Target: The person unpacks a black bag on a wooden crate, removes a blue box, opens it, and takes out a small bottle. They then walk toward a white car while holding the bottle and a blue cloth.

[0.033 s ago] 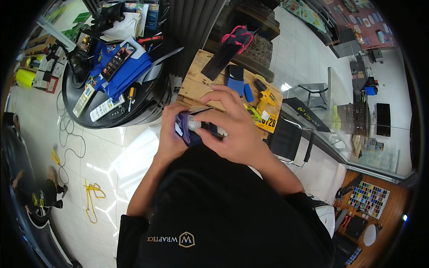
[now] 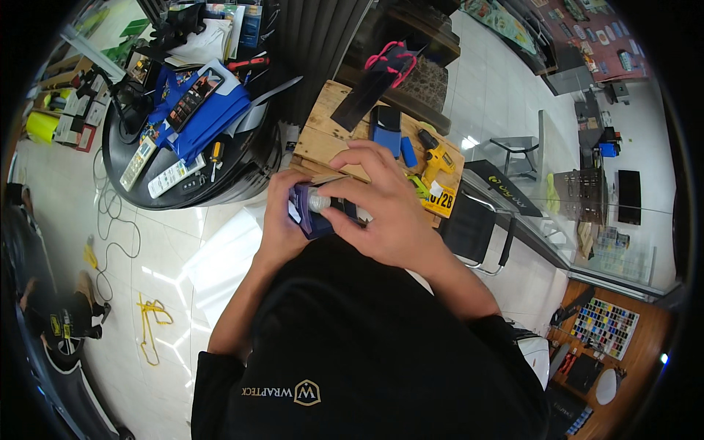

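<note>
By the thumb and forefinger of the right hand (image 2: 390, 213), a small clear cylinder (image 2: 317, 202) was pinched at a dark blue box (image 2: 321, 229), whose left side was clamped in the left hand (image 2: 281, 216). Beyond both hands, a wooden table (image 2: 320, 117) was topped by a blue-and-black case (image 2: 386, 136), a small blue block (image 2: 408, 152) and, farther right, a yellow power drill (image 2: 438, 160).

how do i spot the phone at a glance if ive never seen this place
At upper left stands a round black table. A blue bundle lies on it, and the phone rests aslant on top. Two pale remotes lie nearby; unlike them, the phone is dark, its screen colourful.
</note>
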Tool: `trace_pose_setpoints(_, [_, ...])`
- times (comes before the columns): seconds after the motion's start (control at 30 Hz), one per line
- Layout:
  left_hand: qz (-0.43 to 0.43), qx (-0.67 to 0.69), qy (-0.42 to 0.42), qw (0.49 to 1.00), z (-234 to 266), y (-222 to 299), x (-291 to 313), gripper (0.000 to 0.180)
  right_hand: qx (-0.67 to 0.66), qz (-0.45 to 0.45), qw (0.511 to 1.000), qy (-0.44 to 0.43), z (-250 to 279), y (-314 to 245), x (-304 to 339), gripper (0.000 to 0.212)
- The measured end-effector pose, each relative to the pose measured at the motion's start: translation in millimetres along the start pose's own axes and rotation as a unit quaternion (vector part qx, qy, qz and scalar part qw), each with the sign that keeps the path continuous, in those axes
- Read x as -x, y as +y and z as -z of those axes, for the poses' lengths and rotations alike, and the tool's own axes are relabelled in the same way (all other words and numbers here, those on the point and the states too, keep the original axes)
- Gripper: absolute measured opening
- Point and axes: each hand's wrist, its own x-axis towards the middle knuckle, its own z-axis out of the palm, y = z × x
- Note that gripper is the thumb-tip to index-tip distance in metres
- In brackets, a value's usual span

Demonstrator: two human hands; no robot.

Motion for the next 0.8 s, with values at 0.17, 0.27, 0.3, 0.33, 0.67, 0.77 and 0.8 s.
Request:
trace_pose_setpoints(0.17, [0.044,0.081,-0.011,0.996,-1.1,10.9,-3.6,0.089,-0.076,-0.026,0.997,-0.005,-5.6,15.8,4.2,0.030])
trace_pose_setpoints(0.27, [0.025,0.048,-0.011,0.998,0.2,6.8,-10.9,0.091,-0.064,-0.025,0.998,-0.011,-2.2,28.1,3.3,0.029])
trace_pose_setpoints(0.3, [0.028,0.035,-0.014,0.999,0.6,3.3,-11.0,0.092,-0.043,-0.026,0.998,-0.024,-0.1,29.4,1.5,0.027])
trace_pose_setpoints(0.33, [0.033,0.024,-0.019,0.999,0.4,1.8,-9.0,0.093,-0.023,-0.031,0.999,-0.038,2.6,28.7,2.0,0.024])
trace_pose_setpoints(0.67, [-0.005,-0.044,-0.019,0.999,1.7,16.1,-15.4,0.078,0.193,-0.131,0.962,-0.139,18.6,13.5,4.0,0.030])
trace_pose_setpoints(0.77, [-0.011,-0.077,-0.011,0.997,2.4,15.7,-17.4,0.076,0.211,-0.130,0.961,-0.126,15.0,18.8,5.2,0.028])
trace_pose_setpoints(0.8, [-0.018,-0.093,-0.009,0.995,2.3,12.2,-16.8,0.077,0.211,-0.140,0.959,-0.124,13.9,19.7,5.1,0.028])
